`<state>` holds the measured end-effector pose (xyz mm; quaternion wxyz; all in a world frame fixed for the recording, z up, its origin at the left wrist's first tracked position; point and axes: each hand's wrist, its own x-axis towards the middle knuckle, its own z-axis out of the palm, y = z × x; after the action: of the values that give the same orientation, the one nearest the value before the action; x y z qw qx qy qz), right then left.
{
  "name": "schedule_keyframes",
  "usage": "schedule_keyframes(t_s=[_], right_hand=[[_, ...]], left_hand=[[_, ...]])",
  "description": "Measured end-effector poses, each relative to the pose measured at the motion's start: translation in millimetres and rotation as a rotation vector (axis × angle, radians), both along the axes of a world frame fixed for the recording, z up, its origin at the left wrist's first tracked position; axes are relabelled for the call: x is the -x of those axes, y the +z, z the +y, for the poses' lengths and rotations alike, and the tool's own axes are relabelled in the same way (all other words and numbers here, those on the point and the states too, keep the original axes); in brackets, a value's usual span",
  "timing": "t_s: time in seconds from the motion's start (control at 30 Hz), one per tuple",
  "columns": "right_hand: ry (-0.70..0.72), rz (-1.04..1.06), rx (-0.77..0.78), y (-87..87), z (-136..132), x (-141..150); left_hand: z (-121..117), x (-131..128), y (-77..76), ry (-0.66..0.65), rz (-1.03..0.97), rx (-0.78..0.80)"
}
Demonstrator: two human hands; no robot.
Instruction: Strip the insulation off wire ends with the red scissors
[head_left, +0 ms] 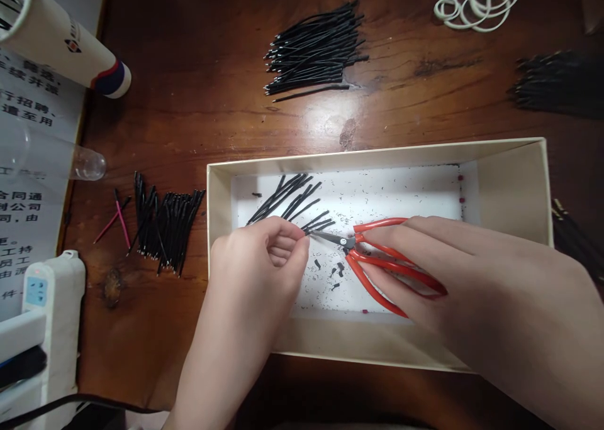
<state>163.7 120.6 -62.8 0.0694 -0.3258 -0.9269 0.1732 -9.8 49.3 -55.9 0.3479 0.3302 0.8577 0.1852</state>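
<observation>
left hand [255, 260]: fingers [295, 244] pinched together on black wire [321, 224], above box [377, 153] | red snips [377, 260]: gripped in right hand [453, 273], tips at 3 o'clock from fingers, long axis level | nearer wire: left hand

One head-worn camera faces forward and down. It looks closely onto the left hand [252, 273] and right hand [453, 273] above a cardboard box [377, 156].

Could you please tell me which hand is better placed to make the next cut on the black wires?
The right hand, probably: it holds the red-handled snips, tips at the wire ends. The left hand pinches the black wires, so is better kept steadying.
</observation>
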Motion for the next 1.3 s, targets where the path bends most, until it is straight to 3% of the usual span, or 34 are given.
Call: schedule_keyframes(t_s=[0.13,0.53,0.9,1.3], right_hand=[[0.017,-0.001,-0.061,0.2,0.8,2.4],[0.020,0.014,-0.007,0.4,0.3,5.4],[0.012,0.008,-0.085,-5.4,-0.5,2.0],[0.028,-0.002,-0.068,-2.1,0.7,1.2]], left_hand=[[1.9,0.2,2.0,-0.004,0.000,0.006],[0.0,0.8,0.5,-0.026,0.020,-0.002],[0.4,0.5,1.6,-0.006,-0.016,-0.006],[-1.0,1.9,-0.9,-0.015,0.009,-0.005]])
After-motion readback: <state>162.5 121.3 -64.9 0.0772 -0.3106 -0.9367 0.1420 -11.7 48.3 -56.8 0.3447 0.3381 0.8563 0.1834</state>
